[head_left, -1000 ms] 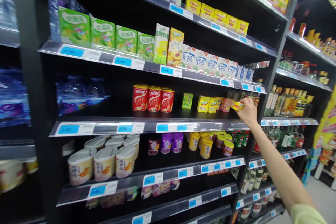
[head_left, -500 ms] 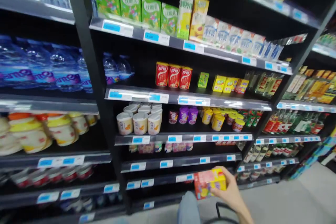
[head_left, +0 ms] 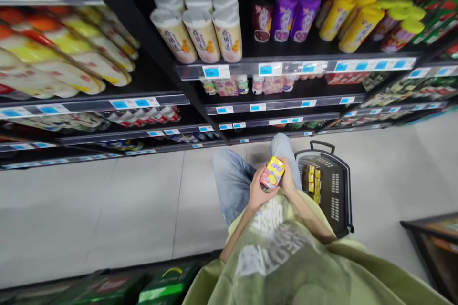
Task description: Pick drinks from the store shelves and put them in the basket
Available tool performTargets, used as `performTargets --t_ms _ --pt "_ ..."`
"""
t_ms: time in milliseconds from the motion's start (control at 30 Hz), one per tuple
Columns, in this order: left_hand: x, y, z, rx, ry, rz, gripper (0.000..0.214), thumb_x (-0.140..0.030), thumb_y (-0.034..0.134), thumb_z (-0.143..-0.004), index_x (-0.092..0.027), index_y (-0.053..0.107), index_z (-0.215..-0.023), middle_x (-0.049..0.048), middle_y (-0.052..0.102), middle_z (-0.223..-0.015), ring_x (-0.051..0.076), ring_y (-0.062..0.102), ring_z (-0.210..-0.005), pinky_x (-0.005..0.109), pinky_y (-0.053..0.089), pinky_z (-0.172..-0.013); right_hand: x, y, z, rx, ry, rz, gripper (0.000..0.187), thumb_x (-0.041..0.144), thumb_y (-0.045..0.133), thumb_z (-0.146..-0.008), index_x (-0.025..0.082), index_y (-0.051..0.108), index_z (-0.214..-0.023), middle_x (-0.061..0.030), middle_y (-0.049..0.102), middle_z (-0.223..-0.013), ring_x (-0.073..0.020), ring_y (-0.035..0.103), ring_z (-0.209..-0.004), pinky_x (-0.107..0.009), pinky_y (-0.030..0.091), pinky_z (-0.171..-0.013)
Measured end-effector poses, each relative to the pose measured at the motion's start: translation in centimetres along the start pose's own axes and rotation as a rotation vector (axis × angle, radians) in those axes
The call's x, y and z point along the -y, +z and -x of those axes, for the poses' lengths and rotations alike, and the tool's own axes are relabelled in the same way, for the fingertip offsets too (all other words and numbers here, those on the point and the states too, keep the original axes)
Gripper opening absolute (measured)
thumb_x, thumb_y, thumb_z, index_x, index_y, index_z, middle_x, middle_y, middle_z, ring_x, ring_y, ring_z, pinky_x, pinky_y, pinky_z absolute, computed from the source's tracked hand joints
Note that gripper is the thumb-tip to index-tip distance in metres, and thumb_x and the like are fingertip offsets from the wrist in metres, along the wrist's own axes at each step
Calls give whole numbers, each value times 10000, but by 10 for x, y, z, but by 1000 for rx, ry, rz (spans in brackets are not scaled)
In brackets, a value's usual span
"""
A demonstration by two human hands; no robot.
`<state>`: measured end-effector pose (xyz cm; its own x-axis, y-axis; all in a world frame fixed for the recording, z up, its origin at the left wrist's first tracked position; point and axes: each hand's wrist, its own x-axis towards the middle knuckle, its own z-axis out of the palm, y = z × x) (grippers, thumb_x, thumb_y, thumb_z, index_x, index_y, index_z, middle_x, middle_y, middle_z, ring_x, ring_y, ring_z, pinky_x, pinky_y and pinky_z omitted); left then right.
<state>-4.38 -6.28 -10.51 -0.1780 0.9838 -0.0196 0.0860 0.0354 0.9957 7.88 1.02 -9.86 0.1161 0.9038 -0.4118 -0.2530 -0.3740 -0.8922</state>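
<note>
A small yellow and red drink carton [head_left: 272, 173] is held between both my hands, in front of my knees. My left hand [head_left: 258, 190] grips its left side and lower edge. On the opposite side, my right hand [head_left: 286, 177] has its fingers closed around the carton's right edge. A black shopping basket [head_left: 334, 190] stands on the floor to the right of my leg, its handle upright at the far end. Several small yellow boxes [head_left: 312, 180] lie inside it along the left wall.
Shelves in front hold white cans [head_left: 200, 33], purple cans [head_left: 286, 16] and yellow cans [head_left: 361, 26]. Yellow-topped bottles [head_left: 71, 57] fill the left shelf. Behind me are green boxes [head_left: 168, 281]; a dark-framed stand [head_left: 434, 243] is at the right. Grey floor [head_left: 143, 205] lies between.
The view has tilted down toward my lap. The carton, earlier out by the lower shelves in my right hand, is now close to my body with my left hand on it too.
</note>
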Motion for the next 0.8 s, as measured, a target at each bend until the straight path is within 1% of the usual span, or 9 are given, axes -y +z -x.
performTargets --t_ms 100,133,233,333,433,533,600,700,800 --pt "1 -2 8 -36 30 -70 912 -413 979 -731 -227 634 -1554 174 724 -1523 364 717 -1422 531 640 -1175 13 4 0 -17 -29 -3 683 937 604 -846 296 747 -1036 -85 834 -955 -331 786 -940 -455 641 -876" --pt "-1 -3 8 -47 37 -86 912 -418 975 -748 -226 627 -1568 171 728 -1524 359 726 -1414 518 658 -1153 19 6 0 6 -50 10 687 927 589 -866 286 754 -1051 -87 840 -966 -332 782 -953 -456 632 -889" --pt "-10 -5 5 -94 111 -106 872 -423 958 -791 -206 636 -1572 177 739 -1518 360 731 -1417 511 666 -1154 38 13 0 85 -86 75 727 923 537 -908 251 780 -1044 -102 843 -949 -324 761 -907 -448 603 -831" --pt "-23 -6 1 -141 207 -113 832 -393 951 -814 -205 650 -1566 174 740 -1529 362 734 -1417 511 665 -1165 52 19 1 102 -103 144 750 917 505 -932 236 805 -1026 -115 844 -946 -314 737 -872 -431 579 -763" --pt "-32 -7 2 -173 249 -154 836 -354 949 -819 -216 642 -1585 163 734 -1548 354 765 -1372 489 685 -1138 60 21 5 121 -115 177 746 903 489 -948 239 818 -1033 -125 836 -913 -324 741 -884 -435 578 -758" --pt "-35 -6 8 -198 219 -200 866 -347 954 -795 -214 641 -1591 150 762 -1508 350 779 -1348 463 692 -1124 63 21 9 139 -125 165 724 901 492 -953 253 809 -1016 -130 842 -958 -331 763 -908 -445 591 -777" --pt "-36 -5 11 -193 176 -213 873 -363 958 -783 -215 649 -1586 143 784 -1471 354 780 -1345 468 682 -1138 64 20 11 141 -125 159 728 917 491 -954 256 793 -999 -121 843 -980 -318 765 -910 -435 594 -782" --pt "-39 -4 13 -178 135 -201 856 -397 962 -783 -225 673 -1571 139 794 -1449 368 783 -1332 496 665 -1162 68 19 12 148 -120 176 781 960 451 -958 248 770 -999 -102 832 -955 -303 752 -944 -414 589 -813" --pt "-44 -4 12 -177 126 -185 831 -403 960 -775 -224 702 -1544 137 813 -1408 374 801 -1291 497 680 -1134 72 19 13 143 -113 205 808 972 411 -972 244 758 -1011 -93 813 -905 -305 737 -993 -404 575 -834"
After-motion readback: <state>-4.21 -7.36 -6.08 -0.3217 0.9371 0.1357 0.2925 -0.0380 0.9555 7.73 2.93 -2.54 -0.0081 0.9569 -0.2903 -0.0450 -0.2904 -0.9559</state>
